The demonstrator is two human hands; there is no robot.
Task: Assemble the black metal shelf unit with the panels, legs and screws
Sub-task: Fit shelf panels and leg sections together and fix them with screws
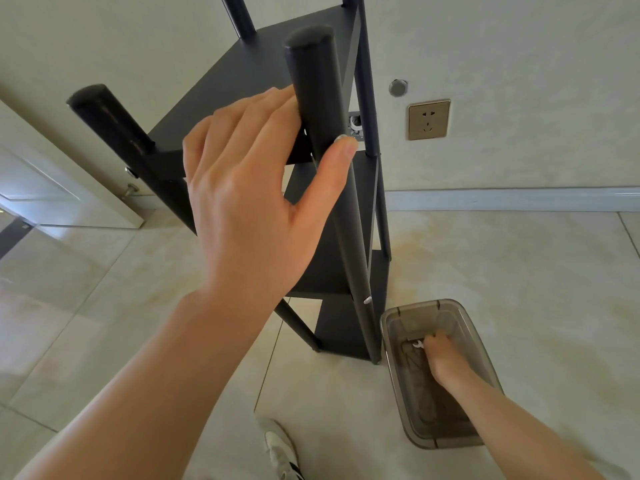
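Upright, black shelf unit [332, 271] shows perhaps four tiers.

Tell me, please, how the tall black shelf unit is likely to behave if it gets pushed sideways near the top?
The shelf unit looks tall and narrow, so it probably tips rather than slides. Its thin metal legs suggest it is fairly light and may wobble. The left hand resting on the front leg likely steadies it.
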